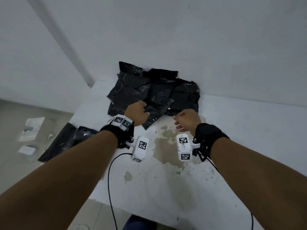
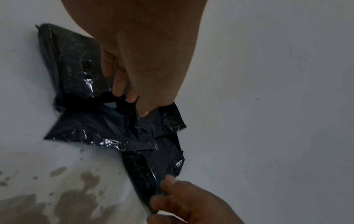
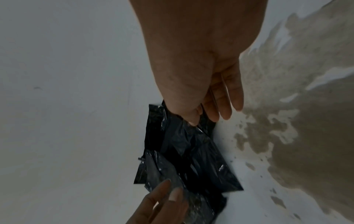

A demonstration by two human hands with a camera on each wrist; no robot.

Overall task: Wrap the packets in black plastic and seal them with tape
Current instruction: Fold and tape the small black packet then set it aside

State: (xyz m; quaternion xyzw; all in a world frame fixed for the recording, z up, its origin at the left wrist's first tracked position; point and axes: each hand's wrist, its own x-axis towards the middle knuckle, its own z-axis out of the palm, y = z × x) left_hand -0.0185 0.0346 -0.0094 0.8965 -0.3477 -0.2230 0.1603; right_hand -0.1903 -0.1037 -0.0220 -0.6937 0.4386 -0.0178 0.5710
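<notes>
A pile of black plastic packets (image 1: pixel 149 90) lies at the back of the white table (image 1: pixel 232 146), against the wall. My left hand (image 1: pixel 137 111) is curled over the pile's near left side and pinches a fold of black plastic (image 2: pixel 118 121) between thumb and fingers (image 2: pixel 132 103). My right hand (image 1: pixel 182 119) is at the pile's near right corner. Its thumb and forefinger pinch the edge of a black packet (image 3: pixel 191 144), while its other fingers (image 3: pixel 229 106) stay straight. Whether both hands hold the same piece, I cannot tell.
A brown stained patch (image 1: pixel 166 146) covers the table's middle, in front of the hands. Left of the table, on the floor, lie more black plastic sheets (image 1: pixel 66 143), white papers (image 1: pixel 31 128) and a white cable (image 1: pixel 49 138). The wall (image 1: pixel 216 47) stands right behind the pile.
</notes>
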